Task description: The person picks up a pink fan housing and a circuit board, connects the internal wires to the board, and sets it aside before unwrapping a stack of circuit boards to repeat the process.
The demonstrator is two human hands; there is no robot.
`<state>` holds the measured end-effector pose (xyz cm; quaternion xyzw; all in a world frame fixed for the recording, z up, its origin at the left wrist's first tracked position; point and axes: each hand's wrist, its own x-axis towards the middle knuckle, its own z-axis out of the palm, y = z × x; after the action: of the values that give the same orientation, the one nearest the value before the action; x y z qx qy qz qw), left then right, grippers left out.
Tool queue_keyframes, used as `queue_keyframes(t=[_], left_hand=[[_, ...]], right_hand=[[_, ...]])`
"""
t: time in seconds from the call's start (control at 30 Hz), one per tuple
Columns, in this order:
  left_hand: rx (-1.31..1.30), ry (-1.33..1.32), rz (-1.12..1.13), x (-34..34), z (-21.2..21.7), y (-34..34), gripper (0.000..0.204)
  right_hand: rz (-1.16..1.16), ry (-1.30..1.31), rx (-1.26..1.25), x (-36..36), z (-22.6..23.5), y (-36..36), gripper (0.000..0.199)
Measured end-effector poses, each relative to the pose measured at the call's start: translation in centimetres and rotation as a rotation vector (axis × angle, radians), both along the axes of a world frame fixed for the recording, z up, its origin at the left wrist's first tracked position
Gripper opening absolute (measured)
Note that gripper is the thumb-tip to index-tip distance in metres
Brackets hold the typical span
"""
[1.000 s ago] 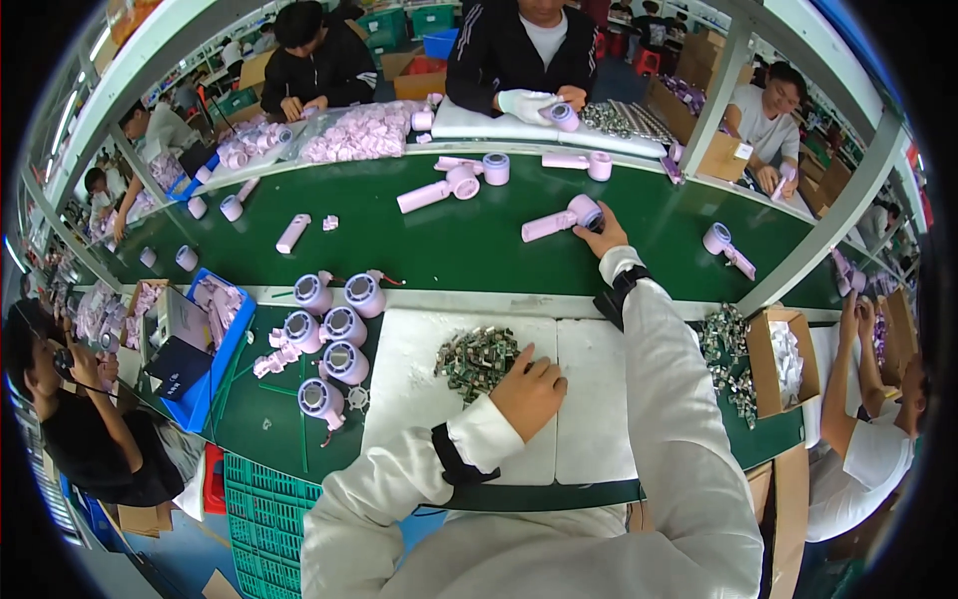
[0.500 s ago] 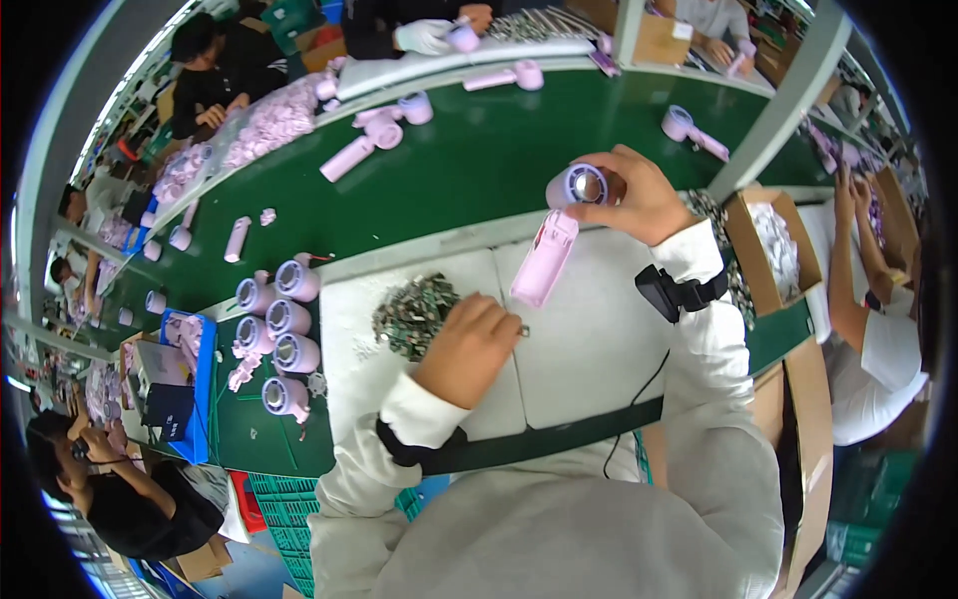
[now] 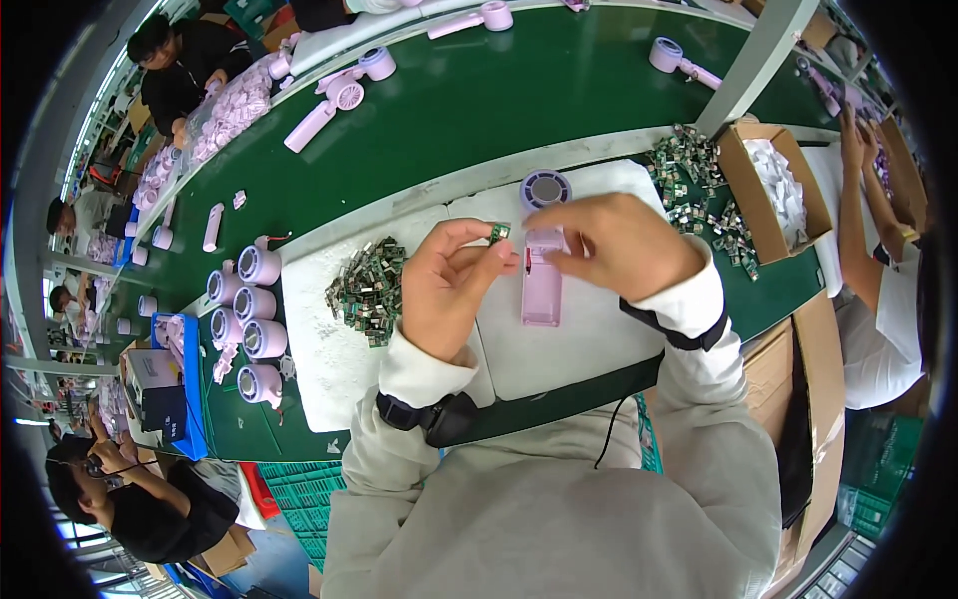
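From my end, I see silvery metal on the green board (image 3: 500, 233) gripped by the left hand (image 3: 439, 285), a rough, part-metallic pile (image 3: 369, 295) left of it, smooth lilac plastic on the fan (image 3: 542, 299) at its right, matt white foam (image 3: 609, 334) beneath.

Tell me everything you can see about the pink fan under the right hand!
The pink fan looks like smooth plastic. Its round head has a purple, slotted ring around a grey middle. Its long, boxy handle points toward the person and seems hollow, with a red bit near the top. It lies on a white board. The right hand partly covers its neck; I can't tell whether they touch.
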<state>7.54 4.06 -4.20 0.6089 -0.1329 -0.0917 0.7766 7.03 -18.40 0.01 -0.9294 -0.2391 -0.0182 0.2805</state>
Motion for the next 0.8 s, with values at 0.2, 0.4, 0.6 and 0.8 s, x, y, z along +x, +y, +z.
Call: queue_keyframes(t=[0.2,0.4,0.6,0.8], left_hand=[[0.046,0.098,-0.051,-1.1,-1.9,-0.3,0.027],[0.354,-0.059,-0.005,-2.0,-1.7,-0.4,0.029],[0.454,-0.161,-0.041,-2.3,-1.8,-0.4,0.029],[0.399,-0.103,-0.020,-2.3,-2.3,-0.5,0.029]], right_hand=[[0.091,0.090,-0.116,0.0,-3.2,1.3,0.023],[0.142,-0.121,-0.092,1.2,-4.3,1.0,0.017],[0.133,-0.111,0.099,2.1,-5.1,0.6,0.020],[0.082,0.012,0.123,2.1,-4.6,0.5,0.021]])
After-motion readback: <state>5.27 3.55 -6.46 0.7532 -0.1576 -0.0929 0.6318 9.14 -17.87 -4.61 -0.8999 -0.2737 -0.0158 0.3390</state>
